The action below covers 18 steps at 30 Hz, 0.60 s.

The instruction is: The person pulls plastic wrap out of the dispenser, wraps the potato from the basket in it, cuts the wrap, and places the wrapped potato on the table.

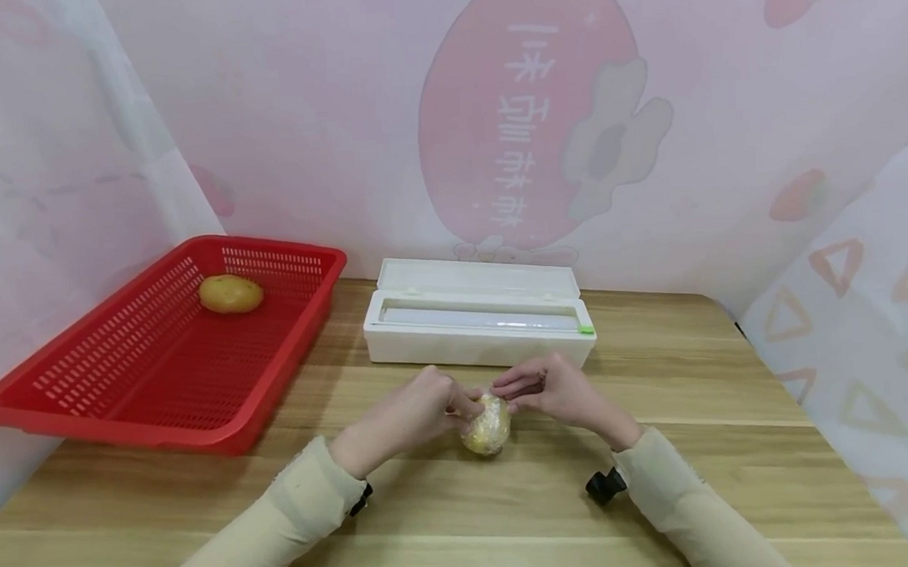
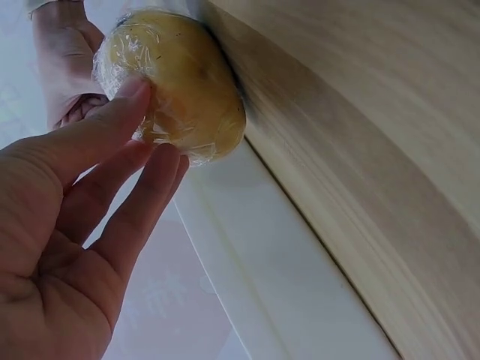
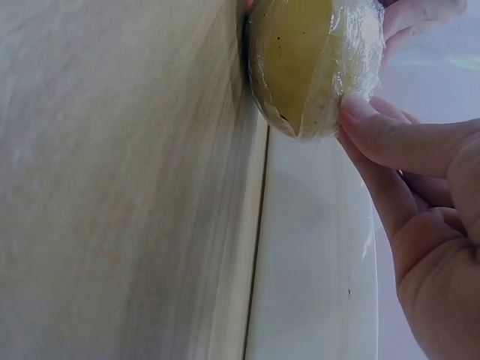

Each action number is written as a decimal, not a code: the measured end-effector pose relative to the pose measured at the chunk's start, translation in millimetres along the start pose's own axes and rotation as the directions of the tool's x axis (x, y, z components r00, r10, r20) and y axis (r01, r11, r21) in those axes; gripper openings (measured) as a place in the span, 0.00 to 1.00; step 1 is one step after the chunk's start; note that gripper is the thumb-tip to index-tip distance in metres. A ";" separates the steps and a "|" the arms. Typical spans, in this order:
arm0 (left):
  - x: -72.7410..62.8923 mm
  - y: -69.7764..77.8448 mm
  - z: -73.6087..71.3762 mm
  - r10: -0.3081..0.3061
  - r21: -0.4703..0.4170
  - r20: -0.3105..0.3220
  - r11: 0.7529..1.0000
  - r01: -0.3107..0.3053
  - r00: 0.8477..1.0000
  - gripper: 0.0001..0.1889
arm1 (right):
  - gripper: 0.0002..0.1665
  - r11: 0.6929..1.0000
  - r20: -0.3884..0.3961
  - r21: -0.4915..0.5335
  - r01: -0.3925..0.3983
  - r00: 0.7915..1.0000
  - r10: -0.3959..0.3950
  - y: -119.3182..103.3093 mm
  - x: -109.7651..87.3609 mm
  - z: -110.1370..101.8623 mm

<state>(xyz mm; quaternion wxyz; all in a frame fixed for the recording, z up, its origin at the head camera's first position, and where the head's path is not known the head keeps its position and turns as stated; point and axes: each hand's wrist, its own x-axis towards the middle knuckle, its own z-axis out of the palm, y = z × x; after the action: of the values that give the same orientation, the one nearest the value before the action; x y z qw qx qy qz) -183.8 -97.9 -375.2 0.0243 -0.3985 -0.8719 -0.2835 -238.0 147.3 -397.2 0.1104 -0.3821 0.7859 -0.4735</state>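
A yellow potato (image 1: pixel 487 431) in crinkled clear plastic wrap sits on the wooden table, between both hands. My left hand (image 1: pixel 437 401) pinches its left side; in the left wrist view the thumb (image 2: pixel 124 112) lies on the wrapped surface, with fingertips at its lower edge. From the other side my right hand (image 1: pixel 561 394) pinches the wrap near the top. The right wrist view has the right thumb (image 3: pixel 375 127) pressed on the film, its other fingers partly hidden behind the potato. Just beyond the hands stands a white plastic-wrap dispenser box (image 1: pixel 471 347), lid raised, with a roll of film inside.
At the left stands a red perforated basket (image 1: pixel 234 433) with one unwrapped potato (image 1: pixel 231 294) in its far end. A green tab (image 1: pixel 587 330) marks the dispenser's right end. Behind the table (image 1: pixel 731 474) hangs a pink printed cloth (image 1: pixel 328 113).
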 end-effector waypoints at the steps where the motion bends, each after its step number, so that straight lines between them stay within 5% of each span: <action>1: -0.2 0.3 -0.2 0.006 0.008 0.003 1.000 -0.006 1.000 0.16 | 0.17 1.000 -0.001 -0.003 0.007 1.000 -0.007 0.2 0.1 0.6; 10: -3.4 3.4 -2.7 0.028 0.080 0.040 0.996 -0.032 0.999 0.19 | 0.20 1.000 0.003 0.007 -0.017 1.000 0.017 -5.2 -3.6 1.4; 18: -9.0 2.4 -13.8 -0.102 0.143 0.033 0.985 0.096 0.994 0.40 | 0.20 0.985 -0.041 -0.122 0.121 0.991 -0.127 -12.0 -8.7 -6.2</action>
<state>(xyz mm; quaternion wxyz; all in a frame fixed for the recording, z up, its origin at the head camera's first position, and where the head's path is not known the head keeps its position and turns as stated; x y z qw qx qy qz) -178.5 -109.9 -364.9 0.0207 -0.3576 -0.9089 -0.2138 -229.5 154.4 -385.6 0.0386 -0.4247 0.7900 -0.4405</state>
